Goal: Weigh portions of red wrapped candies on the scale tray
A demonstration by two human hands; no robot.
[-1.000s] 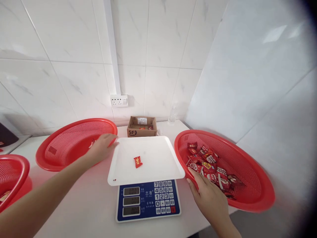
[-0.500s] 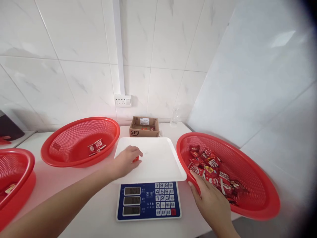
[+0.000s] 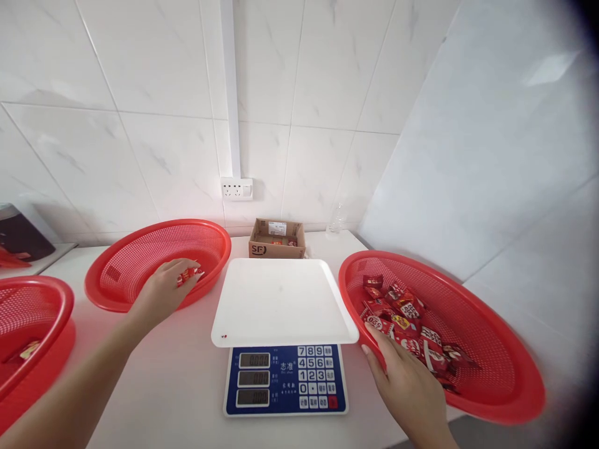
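My left hand (image 3: 163, 290) is over the left red basket (image 3: 110, 268), its thumb and fingers apart. Red-and-white snack packets (image 3: 189, 274) show between them, lying in that basket; any small piece behind the fingers is hidden. My right hand (image 3: 407, 380) grips the near rim of the right red basket (image 3: 510, 380), thumb outside and fingers over the edge. That basket leans and holds a heap of red snack packets (image 3: 412, 324). Between the baskets is a digital scale (image 3: 285, 380) with a bare white weighing tray (image 3: 283, 302); its top display appears to read zero.
Behind the scale stands a small cardboard box (image 3: 277, 249) with a few packets inside. A clear plastic bottle (image 3: 336, 218) is by the wall. Another red basket (image 3: 60, 299) cuts into view at left, with a dark object (image 3: 23, 234) behind it. A socket (image 3: 237, 189) is on the tiled wall.
My left hand went from the left basket to the tray, took the small red candy packet, and moved back over the left basket. The tray is now bare. My right hand kept its grip.
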